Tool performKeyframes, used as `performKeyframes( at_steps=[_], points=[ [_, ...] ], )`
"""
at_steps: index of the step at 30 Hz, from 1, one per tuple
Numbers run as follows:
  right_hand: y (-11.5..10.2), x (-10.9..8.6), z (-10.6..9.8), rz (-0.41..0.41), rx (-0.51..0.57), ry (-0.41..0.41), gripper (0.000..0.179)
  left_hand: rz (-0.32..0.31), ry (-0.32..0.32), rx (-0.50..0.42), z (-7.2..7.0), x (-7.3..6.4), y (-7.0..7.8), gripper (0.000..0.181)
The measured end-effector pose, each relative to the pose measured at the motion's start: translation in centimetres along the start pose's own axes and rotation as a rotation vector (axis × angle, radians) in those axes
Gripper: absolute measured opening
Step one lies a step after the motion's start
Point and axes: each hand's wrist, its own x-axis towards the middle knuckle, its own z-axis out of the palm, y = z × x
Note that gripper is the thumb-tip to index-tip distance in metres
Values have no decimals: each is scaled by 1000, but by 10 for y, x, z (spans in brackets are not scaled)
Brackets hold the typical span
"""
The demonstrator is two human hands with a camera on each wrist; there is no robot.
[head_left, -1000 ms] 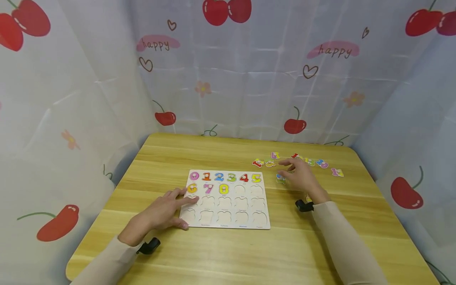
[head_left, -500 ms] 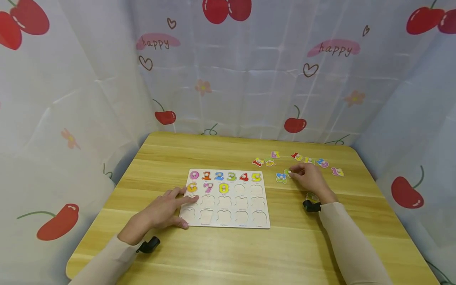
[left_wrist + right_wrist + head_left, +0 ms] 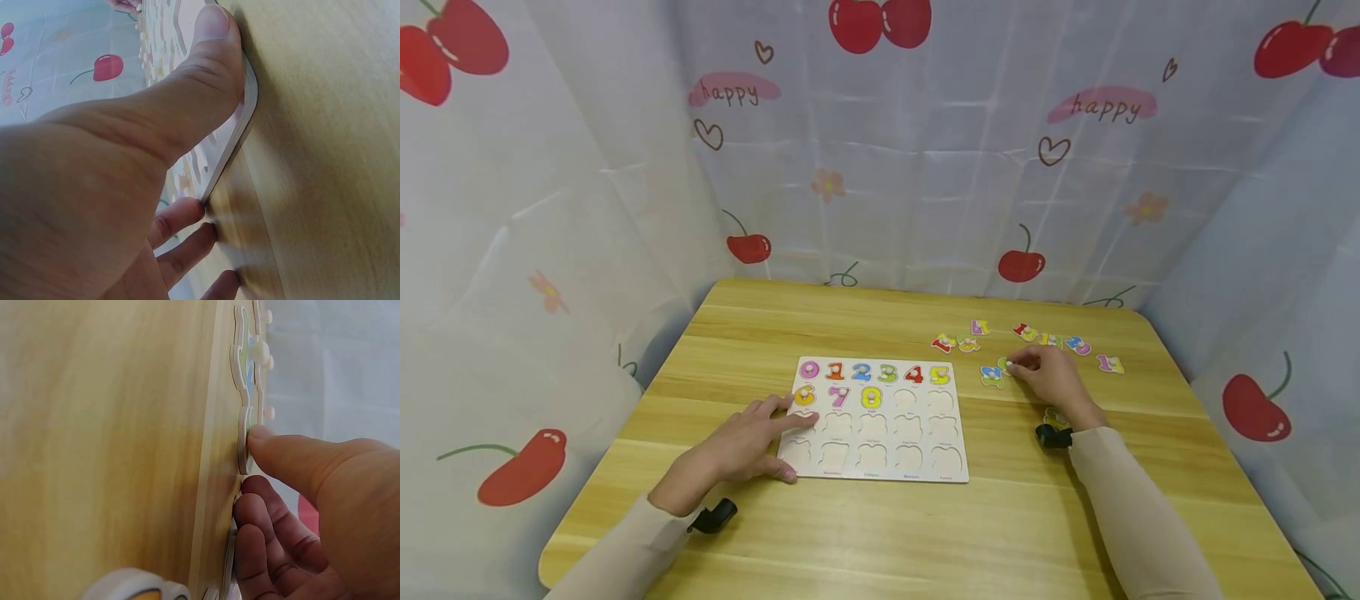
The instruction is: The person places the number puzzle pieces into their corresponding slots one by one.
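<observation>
My left hand point(image 3: 741, 442) rests on the left edge of a white number puzzle board point(image 3: 880, 477), fingers extended over it. In the left wrist view the thumb point(image 3: 212, 56) lies on the board near its corner. Number pieces 0 to 8 sit in the upper recesses; the lower ones show bare. To the right of the board, my right hand point(image 3: 1054, 382) pinches a small green puzzle piece point(image 3: 1002, 363) at its knob; its number is mostly hidden. In the right wrist view that piece point(image 3: 243, 450) stays at the tabletop. A blue-and-green number piece point(image 3: 992, 377) lies right beside it.
Several loose number pieces lie farther back, among them a red one point(image 3: 943, 342), a purple-and-yellow one point(image 3: 980, 327) and a pink-and-yellow one point(image 3: 1110, 363). Another piece point(image 3: 1054, 417) is partly hidden by the right wrist's camera point(image 3: 1052, 437). A cherry-print curtain point(image 3: 910, 208) surrounds the wooden table point(image 3: 865, 542).
My right hand has moved slightly right and toward me from above the blue-and-green piece, its spread fingers closing to a pinch on the green piece. The left hand stays put.
</observation>
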Motion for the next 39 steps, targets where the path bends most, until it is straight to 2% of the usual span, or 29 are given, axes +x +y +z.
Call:
performKeyframes(
  at_steps=[6, 11, 18, 25, 33, 39],
  points=[
    [-2, -1, 0, 0, 4, 18, 19, 0, 3, -5, 0, 0, -1, 92],
    [-7, -2, 1, 1, 13, 67, 20, -6, 0, -8, 1, 1, -2, 91],
    [-31, -6, 4, -18, 14, 122, 19, -7, -5, -4, -1, 1, -1, 92],
    [-65, -11, 15, -56, 40, 92, 16, -7, -4, -4, 0, 0, -1, 93],
    [-100, -21, 41, -175, 33, 64, 10, -10, -7, 6, 0, 0, -1, 94],
    [-128, -27, 59, -261, 84, -15, 6, -10, -12, 12, 0, 0, -1, 94]
  ],
)
